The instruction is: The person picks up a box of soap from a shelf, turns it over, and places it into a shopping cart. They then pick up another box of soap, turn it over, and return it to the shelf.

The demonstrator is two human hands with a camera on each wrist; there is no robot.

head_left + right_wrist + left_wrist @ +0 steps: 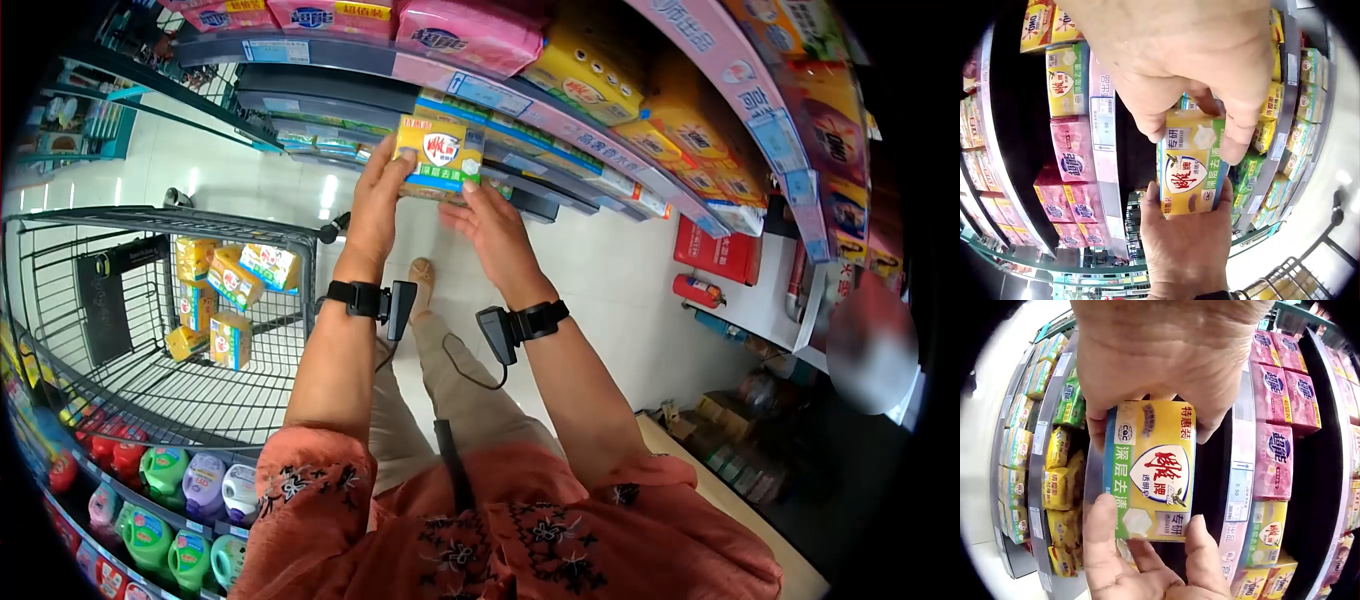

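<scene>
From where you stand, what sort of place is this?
Most likely a supermarket aisle. The shelves carry price labels and rows of packaged goods, a wire shopping cart holds boxes, and the left hand and right hand hold a yellow box by the shelf.

Both forearms, bare to above the elbow, stretch forward side by side, wrists close together. The left hand (375, 200) and the right hand (492, 228) face each other, thumbs and fingers curled round one pack (440, 150) from opposite ends, palms turned inward.
</scene>
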